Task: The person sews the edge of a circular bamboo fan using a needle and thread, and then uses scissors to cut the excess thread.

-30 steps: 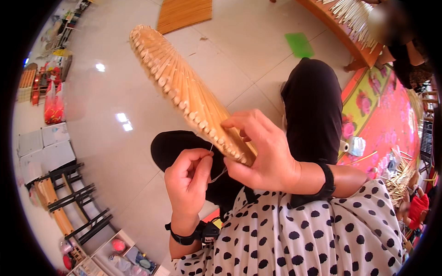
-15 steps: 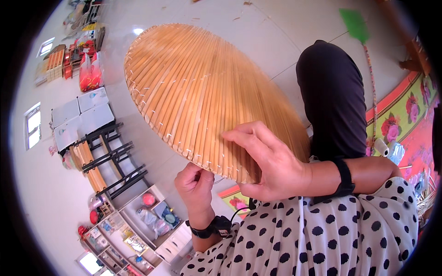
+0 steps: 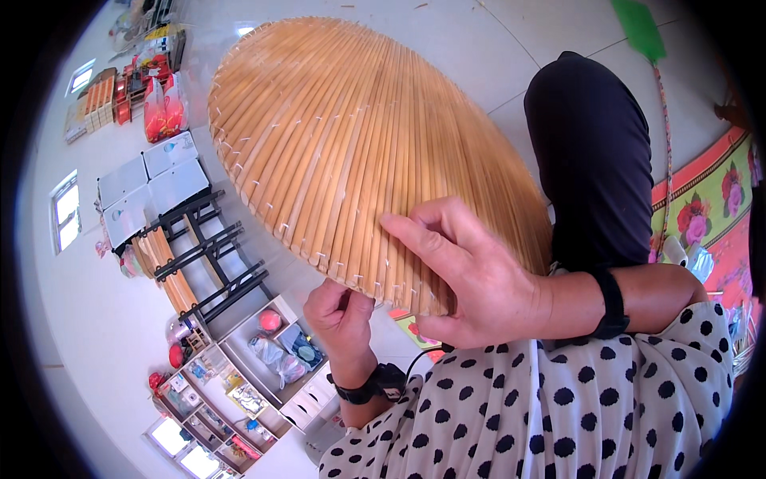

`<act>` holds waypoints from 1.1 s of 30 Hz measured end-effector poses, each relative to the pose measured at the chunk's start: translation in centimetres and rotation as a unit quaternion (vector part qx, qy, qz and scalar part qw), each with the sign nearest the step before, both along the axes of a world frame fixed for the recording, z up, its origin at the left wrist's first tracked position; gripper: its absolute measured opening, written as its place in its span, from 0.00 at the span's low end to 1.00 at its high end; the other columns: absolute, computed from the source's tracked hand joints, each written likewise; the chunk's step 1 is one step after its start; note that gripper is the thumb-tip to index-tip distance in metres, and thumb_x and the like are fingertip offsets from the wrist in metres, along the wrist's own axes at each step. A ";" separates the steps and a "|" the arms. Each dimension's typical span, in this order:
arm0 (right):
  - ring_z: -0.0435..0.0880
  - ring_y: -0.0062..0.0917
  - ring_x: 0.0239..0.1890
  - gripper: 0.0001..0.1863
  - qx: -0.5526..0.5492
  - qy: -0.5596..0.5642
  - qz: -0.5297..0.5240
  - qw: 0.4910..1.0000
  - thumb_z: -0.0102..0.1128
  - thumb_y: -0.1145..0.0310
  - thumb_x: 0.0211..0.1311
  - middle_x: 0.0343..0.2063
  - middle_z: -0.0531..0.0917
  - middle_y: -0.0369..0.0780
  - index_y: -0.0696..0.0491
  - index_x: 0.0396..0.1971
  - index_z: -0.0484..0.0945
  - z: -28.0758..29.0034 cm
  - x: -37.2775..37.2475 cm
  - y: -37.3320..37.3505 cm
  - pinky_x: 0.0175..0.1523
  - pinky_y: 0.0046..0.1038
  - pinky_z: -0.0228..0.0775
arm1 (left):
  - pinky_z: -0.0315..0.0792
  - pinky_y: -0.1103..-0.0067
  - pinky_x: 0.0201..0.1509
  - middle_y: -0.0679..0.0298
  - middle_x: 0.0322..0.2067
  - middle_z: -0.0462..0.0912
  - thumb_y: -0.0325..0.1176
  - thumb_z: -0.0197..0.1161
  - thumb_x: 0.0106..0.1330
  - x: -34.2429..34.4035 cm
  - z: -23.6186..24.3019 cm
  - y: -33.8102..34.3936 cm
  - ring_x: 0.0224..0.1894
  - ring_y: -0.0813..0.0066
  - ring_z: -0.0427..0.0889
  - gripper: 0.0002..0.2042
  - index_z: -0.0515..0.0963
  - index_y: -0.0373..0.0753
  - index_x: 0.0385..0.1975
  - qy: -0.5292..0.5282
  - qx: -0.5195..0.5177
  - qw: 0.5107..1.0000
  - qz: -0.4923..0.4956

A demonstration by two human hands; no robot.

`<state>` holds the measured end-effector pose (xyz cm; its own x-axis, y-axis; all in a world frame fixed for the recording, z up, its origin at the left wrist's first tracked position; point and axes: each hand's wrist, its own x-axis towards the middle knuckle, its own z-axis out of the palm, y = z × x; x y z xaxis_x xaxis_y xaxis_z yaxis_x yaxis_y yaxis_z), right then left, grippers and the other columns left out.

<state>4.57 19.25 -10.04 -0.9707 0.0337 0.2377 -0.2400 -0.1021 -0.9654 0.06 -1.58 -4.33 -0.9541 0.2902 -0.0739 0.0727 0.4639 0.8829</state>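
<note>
A large round mat of tan plant stalks (image 3: 351,152), laid side by side with white stitches along its rim, stands tilted in front of me. My right hand (image 3: 479,275) grips its near edge, with the thumb below and the fingers spread over the stalks. At the lower left rim my left hand (image 3: 341,315) is closed in a pinch against the edge. What lies between those fingers, if anything, is hidden. Both wrists carry black bands.
My dark-trousered knee (image 3: 586,136) rises right of the mat. Beyond it lie a green fly swatter (image 3: 640,30) and a flowered red-and-green cloth (image 3: 706,203). Leftward stand a black metal frame (image 3: 211,255), white boxes (image 3: 152,188) and a shelf unit with small goods (image 3: 239,383).
The view has shifted slightly, so the background sits a little differently. Both hands keep their places on the mat, which appears tipped slightly more toward me.
</note>
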 end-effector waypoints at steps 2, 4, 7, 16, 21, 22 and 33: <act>0.70 0.42 0.48 0.44 0.004 0.001 0.000 1.000 0.68 0.72 0.42 0.44 0.64 0.48 0.64 0.64 0.61 0.0 -0.1 0.0 0.50 0.33 0.71 | 0.77 0.80 0.47 0.53 0.45 0.83 0.24 0.63 0.64 0.1 0.1 -0.6 0.44 0.72 0.83 0.16 0.75 0.23 0.50 -0.015 0.001 1.000 -0.015; 0.70 0.42 0.48 0.44 0.006 0.003 0.003 1.000 0.68 0.72 0.42 0.44 0.64 0.48 0.64 0.64 0.61 0.0 -0.1 0.0 0.50 0.33 0.70 | 0.77 0.80 0.48 0.53 0.46 0.82 0.22 0.61 0.64 0.2 0.2 -0.5 0.44 0.71 0.83 0.15 0.75 0.23 0.50 -0.017 -0.009 1.000 -0.014; 0.70 0.42 0.48 0.44 0.013 0.001 0.012 1.000 0.67 0.72 0.42 0.44 0.64 0.48 0.64 0.64 0.61 0.0 -0.2 0.1 0.51 0.33 0.70 | 0.77 0.80 0.48 0.52 0.46 0.82 0.21 0.59 0.64 0.3 0.6 -0.4 0.44 0.71 0.83 0.15 0.75 0.23 0.50 -0.016 -0.041 0.999 -0.002; 0.70 0.41 0.48 0.42 0.016 0.001 0.025 1.000 0.67 0.71 0.42 0.44 0.65 0.48 0.65 0.62 0.63 -0.1 -0.5 0.0 0.50 0.33 0.70 | 0.67 0.90 0.33 0.61 0.36 0.83 0.24 0.62 0.64 1.4 -0.1 0.4 0.30 0.85 0.77 0.12 0.77 0.25 0.46 0.004 -0.006 0.998 0.063; 0.69 0.41 0.48 0.43 0.023 0.006 0.010 1.000 0.66 0.71 0.41 0.44 0.65 0.48 0.64 0.63 0.63 -0.2 -0.6 -0.1 0.50 0.33 0.70 | 0.73 0.85 0.42 0.57 0.40 0.84 0.25 0.62 0.65 1.7 -0.1 1.3 0.37 0.79 0.81 0.12 0.77 0.25 0.45 0.011 -0.036 0.996 0.082; 0.69 0.41 0.48 0.43 0.022 0.007 0.009 1.000 0.66 0.71 0.41 0.45 0.65 0.48 0.64 0.63 0.63 -0.2 -0.5 -0.1 0.51 0.34 0.70 | 0.74 0.83 0.44 0.57 0.41 0.84 0.25 0.62 0.65 1.8 -0.2 1.6 0.39 0.77 0.82 0.12 0.77 0.25 0.45 0.016 -0.043 0.995 0.091; 0.70 0.42 0.50 0.44 0.014 0.004 0.009 1.000 0.66 0.72 0.40 0.46 0.66 0.48 0.61 0.65 0.63 -0.2 -0.6 -0.5 0.52 0.34 0.70 | 0.72 0.84 0.37 0.63 0.29 0.85 0.23 0.63 0.63 1.3 -0.8 2.0 0.31 0.82 0.79 0.06 0.82 0.29 0.38 0.108 -0.079 0.987 0.090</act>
<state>3.95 18.78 -10.25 -0.9690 0.0101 0.2469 -0.2469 -0.0794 -0.9658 1.31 0.39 -5.08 -0.9876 0.1165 0.1056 0.1552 0.6170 0.7715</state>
